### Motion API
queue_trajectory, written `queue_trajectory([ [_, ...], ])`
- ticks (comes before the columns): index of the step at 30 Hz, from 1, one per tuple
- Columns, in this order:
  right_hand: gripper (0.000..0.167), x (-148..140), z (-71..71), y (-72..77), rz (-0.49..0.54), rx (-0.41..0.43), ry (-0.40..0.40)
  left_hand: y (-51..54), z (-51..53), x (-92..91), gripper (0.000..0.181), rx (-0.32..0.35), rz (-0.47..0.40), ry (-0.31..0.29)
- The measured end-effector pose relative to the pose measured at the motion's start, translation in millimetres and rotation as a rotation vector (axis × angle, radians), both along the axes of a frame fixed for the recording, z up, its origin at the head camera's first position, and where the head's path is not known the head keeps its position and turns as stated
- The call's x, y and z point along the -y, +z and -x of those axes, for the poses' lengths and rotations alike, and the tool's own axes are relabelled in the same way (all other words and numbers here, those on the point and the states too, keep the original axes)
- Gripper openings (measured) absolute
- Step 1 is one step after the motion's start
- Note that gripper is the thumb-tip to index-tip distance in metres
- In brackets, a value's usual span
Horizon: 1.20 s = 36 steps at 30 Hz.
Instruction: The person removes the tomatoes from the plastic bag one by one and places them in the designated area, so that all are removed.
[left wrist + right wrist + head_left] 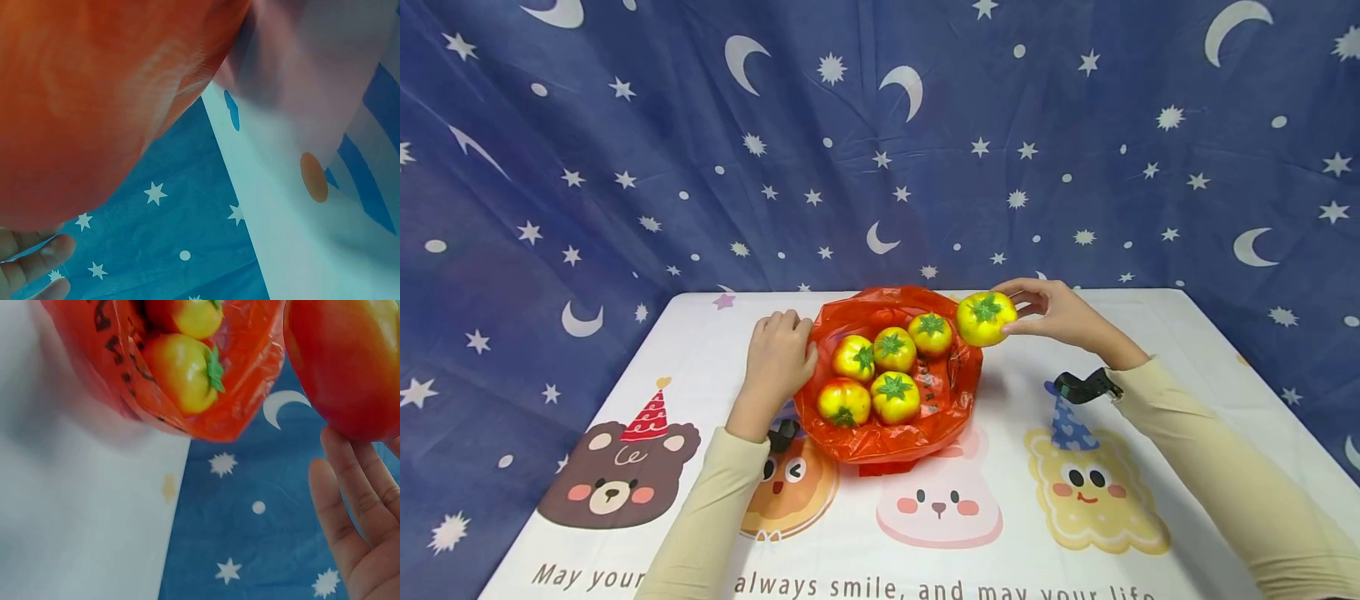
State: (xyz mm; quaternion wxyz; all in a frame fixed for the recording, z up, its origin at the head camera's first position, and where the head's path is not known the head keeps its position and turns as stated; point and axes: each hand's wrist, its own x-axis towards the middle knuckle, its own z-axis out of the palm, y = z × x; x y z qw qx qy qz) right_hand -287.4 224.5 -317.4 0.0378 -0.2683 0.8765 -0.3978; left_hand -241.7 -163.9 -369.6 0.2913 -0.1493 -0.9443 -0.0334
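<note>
A red plastic bag (951,421) stands with its mouth open wide at the table's middle. Several yellow-and-red tomatoes with green leafy tops lie inside, among them one tomato (896,398) near the front and another (181,374) by the rim. My right hand (1051,315) holds a tomato (986,318) by its right side, just above the bag's right rim. Its red side (350,369) fills the upper right of the right wrist view. My left hand (777,354) grips the bag's left rim between thumb and forefinger; in the left wrist view its other fingertips (57,249) show below the bag.
A white tablecloth (662,358) printed with cartoon figures and lettering covers the table. Behind the table's back edge hangs a blue curtain (820,167) with moons and stars. Black bands (1086,386) sit on the wrists.
</note>
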Motion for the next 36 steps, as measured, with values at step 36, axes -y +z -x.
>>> queue_trajectory([
  [36, 0.054, -64, 2.8, -1.8, 0.019, 0.015, -0.269, 1.8, -1.4, 0.3, 0.019, 0.031, -0.009, 0.011],
])
